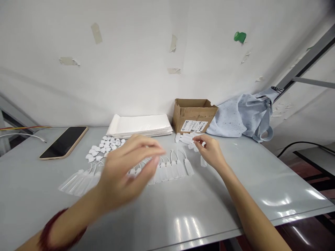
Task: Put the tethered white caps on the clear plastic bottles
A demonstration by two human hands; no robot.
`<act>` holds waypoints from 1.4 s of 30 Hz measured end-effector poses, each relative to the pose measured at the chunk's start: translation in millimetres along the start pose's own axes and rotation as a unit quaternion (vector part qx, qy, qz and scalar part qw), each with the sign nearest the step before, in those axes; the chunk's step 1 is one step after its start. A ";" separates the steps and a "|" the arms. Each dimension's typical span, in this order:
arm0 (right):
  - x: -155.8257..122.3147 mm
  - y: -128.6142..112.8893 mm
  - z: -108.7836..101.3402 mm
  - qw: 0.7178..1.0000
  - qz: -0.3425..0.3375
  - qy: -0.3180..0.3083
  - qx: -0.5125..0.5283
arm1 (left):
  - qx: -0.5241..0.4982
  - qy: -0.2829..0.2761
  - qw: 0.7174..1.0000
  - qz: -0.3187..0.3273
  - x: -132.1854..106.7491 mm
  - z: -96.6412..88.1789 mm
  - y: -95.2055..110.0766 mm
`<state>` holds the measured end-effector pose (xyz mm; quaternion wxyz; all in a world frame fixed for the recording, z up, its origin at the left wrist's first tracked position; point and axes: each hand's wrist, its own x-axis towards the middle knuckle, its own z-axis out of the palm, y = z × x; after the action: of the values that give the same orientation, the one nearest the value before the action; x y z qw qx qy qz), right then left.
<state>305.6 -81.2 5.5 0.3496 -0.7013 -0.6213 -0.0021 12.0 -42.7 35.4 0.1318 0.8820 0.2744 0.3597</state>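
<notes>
My left hand (125, 170) hovers blurred above a row of small white plastic bottles (170, 170) lying side by side on the grey table (235, 195); its fingers are curled loosely and I see nothing in them. My right hand (210, 150) reaches to a pile of small white tubes (186, 138) in front of a cardboard box, and its fingertips pinch one of the tubes. A heap of small white caps (106, 146) lies to the left, beyond my left hand.
An open cardboard box (193, 115) and a stack of clear plastic bags (140, 125) stand by the wall. A phone (64, 142) lies face up at the left. A pale blue cloth bag (246, 116) rests at the right. Cables run off the table's left edge.
</notes>
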 end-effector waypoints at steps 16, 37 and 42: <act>65.7 -13.2 41.3 0.934 -0.209 -0.222 -0.188 | 0.207 -0.216 0.953 0.050 8.4 21.7 -61.9; -10.8 -62.6 41.8 0.952 -0.300 0.002 0.065 | 0.011 0.075 0.997 0.023 -13.4 32.9 9.0; -36.4 -86.5 43.2 0.947 -0.297 -0.008 0.119 | -0.095 0.133 0.982 -0.093 -14.1 30.0 16.3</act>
<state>203.2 -93.0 -0.9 0.4089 -0.4384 -0.8000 -0.0261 31.2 -65.1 13.2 0.2097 0.7806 0.3348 0.4843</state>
